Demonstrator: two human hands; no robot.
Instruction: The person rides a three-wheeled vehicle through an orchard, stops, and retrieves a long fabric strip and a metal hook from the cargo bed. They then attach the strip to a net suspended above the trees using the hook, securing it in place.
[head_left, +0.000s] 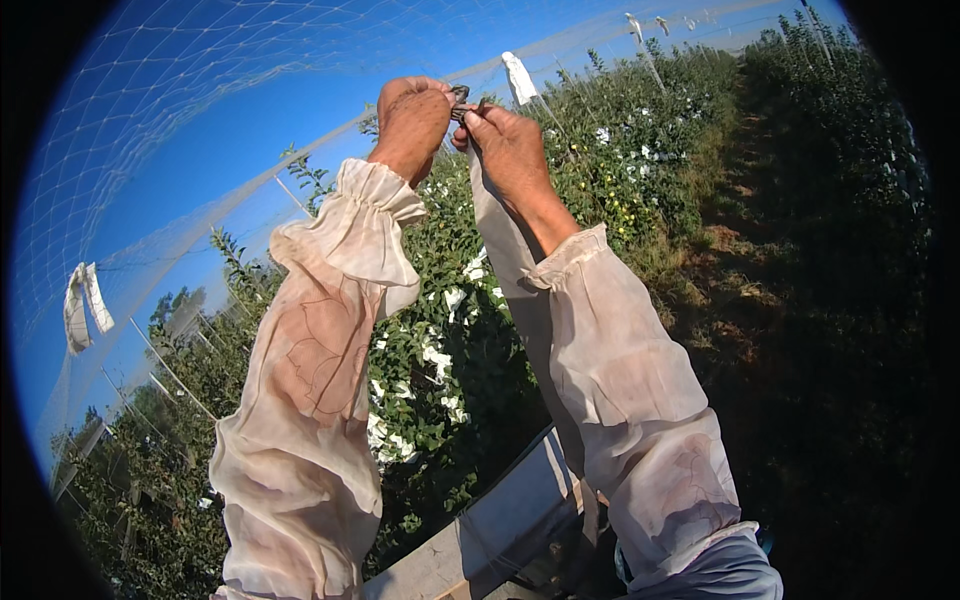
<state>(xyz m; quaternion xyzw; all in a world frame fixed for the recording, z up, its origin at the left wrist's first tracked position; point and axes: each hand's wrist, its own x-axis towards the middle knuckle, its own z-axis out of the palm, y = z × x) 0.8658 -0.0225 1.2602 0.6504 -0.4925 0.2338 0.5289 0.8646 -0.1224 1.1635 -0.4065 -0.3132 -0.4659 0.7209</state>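
Both hands are raised close together at the top middle of the head view, against the sky and the netting. My left hand (417, 124) pinches a dark, bunched piece of material (460, 105), whose exact kind I cannot tell. My right hand (510, 146) touches it from the other side and grips the top of a long grey-beige fabric strip (501, 232). The strip hangs down behind my right forearm towards the platform below. Thin cream sleeves with gathered cuffs cover both arms. The fingertips partly hide the dark piece.
White netting (187, 45) spreads overhead, with a pale cable along its edge. White cloth pieces hang at a post top (519, 78) and at the left (87, 306). Leafy rows (622, 172) flank a dirt path (739, 247). A pale board or rail (517, 487) lies below.
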